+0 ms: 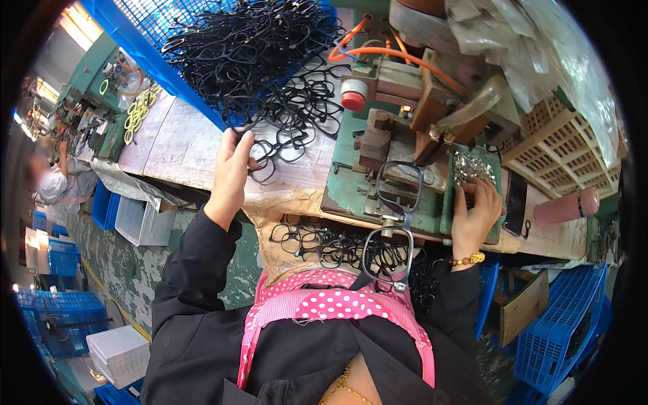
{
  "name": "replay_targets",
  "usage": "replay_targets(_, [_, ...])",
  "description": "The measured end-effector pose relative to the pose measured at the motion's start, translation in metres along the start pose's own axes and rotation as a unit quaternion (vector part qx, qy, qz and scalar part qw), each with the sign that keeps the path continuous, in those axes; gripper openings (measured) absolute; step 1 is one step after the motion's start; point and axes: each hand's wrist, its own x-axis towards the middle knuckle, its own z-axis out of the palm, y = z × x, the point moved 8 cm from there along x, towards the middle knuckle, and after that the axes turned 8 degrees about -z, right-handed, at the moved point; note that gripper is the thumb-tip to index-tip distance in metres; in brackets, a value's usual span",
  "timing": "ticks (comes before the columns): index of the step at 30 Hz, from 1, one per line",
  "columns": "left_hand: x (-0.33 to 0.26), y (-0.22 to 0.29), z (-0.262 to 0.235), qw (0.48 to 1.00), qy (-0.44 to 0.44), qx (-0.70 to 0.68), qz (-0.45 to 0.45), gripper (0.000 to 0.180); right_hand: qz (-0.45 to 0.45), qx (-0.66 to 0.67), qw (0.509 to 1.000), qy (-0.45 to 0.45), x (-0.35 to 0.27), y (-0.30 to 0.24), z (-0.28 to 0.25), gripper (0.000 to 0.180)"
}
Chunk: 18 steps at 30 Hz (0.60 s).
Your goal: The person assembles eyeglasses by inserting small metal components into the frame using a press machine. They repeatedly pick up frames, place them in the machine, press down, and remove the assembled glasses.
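My left hand is closed at the edge of a heap of black eyeglass frames, its fingers round the end of one eyeglass frame. To the right, my right hand reaches into a pile of small silvery metal parts on a green tray. Its fingers are curled down among the parts, and what they pinch is hidden. Between my hands stands a green bench machine with metal clamps. A larger grey pair of glasses shows in front of it; what holds the pair up I cannot tell.
A blue basket heaped with black frames stands at the back left. More frames lie on brown paper at my lap. A phone, a pink bottle and a beige crate are right. Another person is far left.
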Motion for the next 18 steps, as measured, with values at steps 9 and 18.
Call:
replay_targets(9, [-0.059, 0.030, 0.062, 0.981, -0.180, 0.064, 0.018, 0.035, 0.159, 0.276, 0.946, 0.054, -0.005, 0.007, -0.006, 0.008])
replay_targets(18, [-0.085, 0.064, 0.106, 0.966, -0.253, -0.011, 0.051, 0.027, 0.201, 0.498, 0.841, 0.058, 0.014, -0.026, -0.013, 0.013])
